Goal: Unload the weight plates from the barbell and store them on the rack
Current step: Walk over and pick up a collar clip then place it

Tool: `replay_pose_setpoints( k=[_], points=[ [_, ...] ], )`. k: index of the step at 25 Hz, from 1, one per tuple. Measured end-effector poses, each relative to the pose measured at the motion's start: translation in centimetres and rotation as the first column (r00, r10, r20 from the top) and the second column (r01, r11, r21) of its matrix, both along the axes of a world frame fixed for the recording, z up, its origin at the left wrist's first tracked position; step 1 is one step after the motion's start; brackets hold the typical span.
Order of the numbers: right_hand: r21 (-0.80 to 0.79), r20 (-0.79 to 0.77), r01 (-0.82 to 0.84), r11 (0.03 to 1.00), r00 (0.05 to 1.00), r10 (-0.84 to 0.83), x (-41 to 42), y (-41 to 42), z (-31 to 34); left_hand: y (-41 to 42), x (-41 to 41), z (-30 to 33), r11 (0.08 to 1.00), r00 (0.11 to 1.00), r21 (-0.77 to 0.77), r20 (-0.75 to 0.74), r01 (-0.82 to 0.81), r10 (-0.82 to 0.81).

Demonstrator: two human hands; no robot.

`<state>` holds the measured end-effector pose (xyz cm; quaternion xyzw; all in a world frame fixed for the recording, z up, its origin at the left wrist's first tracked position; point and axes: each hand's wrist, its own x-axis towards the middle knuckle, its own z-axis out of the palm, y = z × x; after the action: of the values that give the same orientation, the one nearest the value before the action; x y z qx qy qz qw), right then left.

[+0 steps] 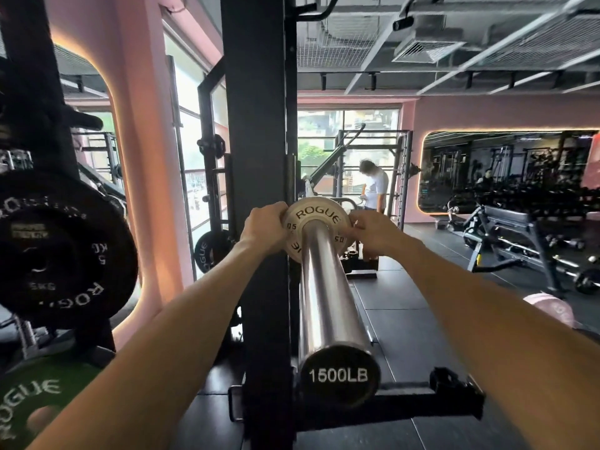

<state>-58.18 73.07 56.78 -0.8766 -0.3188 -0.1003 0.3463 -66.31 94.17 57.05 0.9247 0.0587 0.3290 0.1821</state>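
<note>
Small white plate [316,222] seated far down bar sleeve [328,293], dead centre of view. Left hand [264,227] at 9 o'clock on rim, fingers curled over edge; right hand [373,235] at 3 o'clock, fingertips pinching rim. Both gripping, nothing else held.

Best approach, prob.: pull evenly w/ both hands, keep plate square to sleeve so bore doesn't bind. Slide toward end cap [339,375] at 6 o'clock. Storage pegs w/ black plates [65,251] at 9 o'clock, green plate [29,397] below at 7.
</note>
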Motion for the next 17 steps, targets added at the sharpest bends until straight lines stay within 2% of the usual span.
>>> replay_pose_setpoints(
  k=[9,14,17],
  points=[
    [-0.075,0.025,0.054,0.996,0.998,-0.052,7.2,3.2,0.4,2.3,7.3,0.0,1.0,1.0,-0.007,0.007,-0.006,0.006],
    [-0.028,-0.124,-0.027,0.999,0.992,0.024,8.6,3.1,1.1,3.1,8.9,0.6,1.0,0.998,-0.025,-0.062,0.004,-0.005],
    [-0.024,-0.109,0.038,0.999,0.993,-0.04,8.5,3.3,0.6,2.8,8.5,-0.1,0.999,0.997,-0.01,-0.072,-0.038,0.037]
  ],
)
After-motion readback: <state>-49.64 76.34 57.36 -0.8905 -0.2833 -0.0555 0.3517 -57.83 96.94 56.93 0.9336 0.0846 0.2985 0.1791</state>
